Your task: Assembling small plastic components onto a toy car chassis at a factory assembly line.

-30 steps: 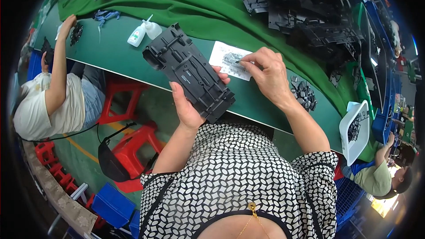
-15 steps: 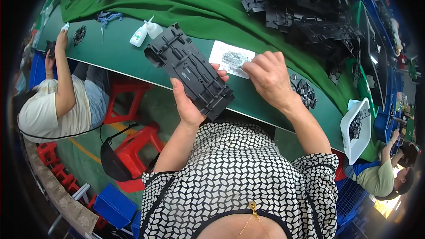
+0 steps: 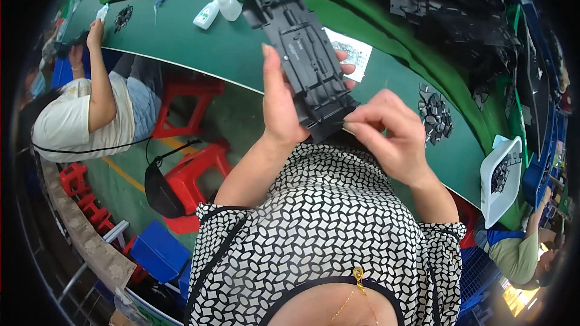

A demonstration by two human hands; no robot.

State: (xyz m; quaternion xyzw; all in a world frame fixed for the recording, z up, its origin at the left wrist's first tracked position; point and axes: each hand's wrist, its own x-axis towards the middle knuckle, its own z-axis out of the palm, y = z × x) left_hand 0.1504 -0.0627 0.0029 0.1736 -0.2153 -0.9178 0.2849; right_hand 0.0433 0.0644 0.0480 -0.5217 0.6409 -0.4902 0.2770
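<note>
My left hand point(image 3: 281, 105) grips a long black moulded plastic part point(image 3: 300, 54) by its sides, thumb on the left edge and fingertips showing on the right. The part is tilted above the table edge, with its ribbed face toward me. At its lower right end, my right hand point(image 3: 393, 133) is closed in a pinch, thumb against forefinger. Whatever the pinch holds is too small to make out. Behind the part lies a white sheet point(image 3: 362, 54) covered with tiny dark bits, partly hidden.
On the green table point(image 3: 181, 48) stand two white squeeze bottles point(image 3: 217, 9). A pile of small black pieces point(image 3: 436, 115) and a white tray point(image 3: 488, 187) are at right. Larger black parts point(image 3: 447, 24) heap up behind. A co-worker point(image 3: 90, 108) sits at left, another person point(image 3: 513, 253) at right.
My right hand has come from the white sheet down to the part's lower end. In my left hand, the part has shifted up and right in view and turned more upright.
</note>
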